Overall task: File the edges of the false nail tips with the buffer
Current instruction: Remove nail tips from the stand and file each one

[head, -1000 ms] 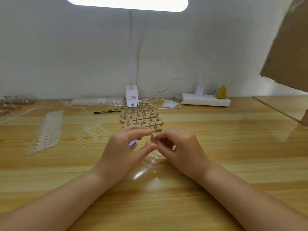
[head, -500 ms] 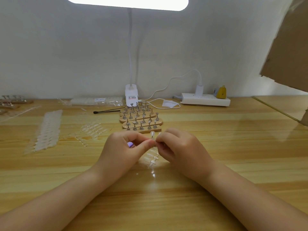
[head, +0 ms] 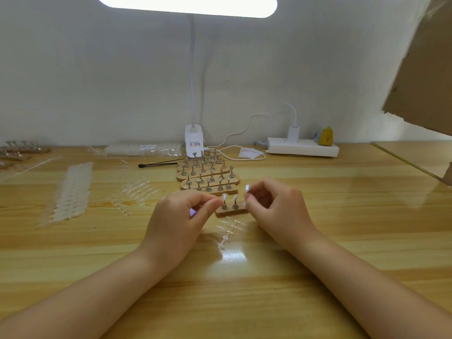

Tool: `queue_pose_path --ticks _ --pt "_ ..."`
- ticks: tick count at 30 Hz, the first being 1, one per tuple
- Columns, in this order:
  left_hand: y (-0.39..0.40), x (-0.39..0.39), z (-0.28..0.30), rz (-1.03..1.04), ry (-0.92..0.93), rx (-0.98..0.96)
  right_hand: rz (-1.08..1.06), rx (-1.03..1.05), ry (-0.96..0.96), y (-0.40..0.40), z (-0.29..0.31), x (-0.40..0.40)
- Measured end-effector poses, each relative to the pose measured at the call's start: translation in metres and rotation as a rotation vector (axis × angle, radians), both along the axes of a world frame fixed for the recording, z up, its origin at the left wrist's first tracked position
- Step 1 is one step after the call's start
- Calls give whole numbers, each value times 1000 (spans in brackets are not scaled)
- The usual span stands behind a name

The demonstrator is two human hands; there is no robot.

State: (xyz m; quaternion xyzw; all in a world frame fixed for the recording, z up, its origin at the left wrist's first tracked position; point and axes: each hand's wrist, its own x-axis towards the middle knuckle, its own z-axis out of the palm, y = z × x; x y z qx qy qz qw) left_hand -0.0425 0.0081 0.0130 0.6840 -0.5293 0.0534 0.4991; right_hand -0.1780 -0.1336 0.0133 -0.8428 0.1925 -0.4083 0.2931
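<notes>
False nail tip (head: 247, 187), a small clear plastic shell, is pinched between the thumb and forefinger of the right hand (head: 274, 206), whose other fingers are curled in toward the palm; the tip is held upright above the table, its long axis roughly vertical, its free end pointing up; it is seen just right of a small wooden stand (head: 231, 209) bearing metal pegs, on which two more clear tips are mounted, one at (head: 224, 197); the left hand (head: 178, 216) is closed with thumb and forefinger brought together near that mounted tip, though whether they touch it cannot be told; a purple buffer block (head: 193, 212) is glimpsed inside the left palm, mostly hidden, so its direction cannot be judged; a clear plastic sprue of nail tips (head: 228, 232) lies on the light wooden table (head: 342, 216) between the wrists; further wooden peg stands (head: 208, 176) are set behind the hands, in front of a white clip lamp (head: 193, 143).
</notes>
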Motion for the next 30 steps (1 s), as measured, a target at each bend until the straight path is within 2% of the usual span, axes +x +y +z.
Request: queue_pose_path --ticks 3,6,11,19,23,28,30 --pt "0 0 -1 12 -13 22 -82 114 129 -8 -2 1" --pt "-1 -2 -1 23 -32 35 -181 68 231 -12 -5 4" --pt "-3 -3 -1 32 -49 57 -218 -18 411 -10 -3 7" --pt "-3 -3 -4 10 -103 69 -253 -108 370 -5 3 -1" --pt "-2 -2 -3 32 -126 103 -181 -122 312 -4 9 -6" --pt "0 -8 -1 82 -321 229 35 -331 499 -1 8 -9" --pt "0 -10 -2 83 -391 278 81 -356 527 -1 5 -8"
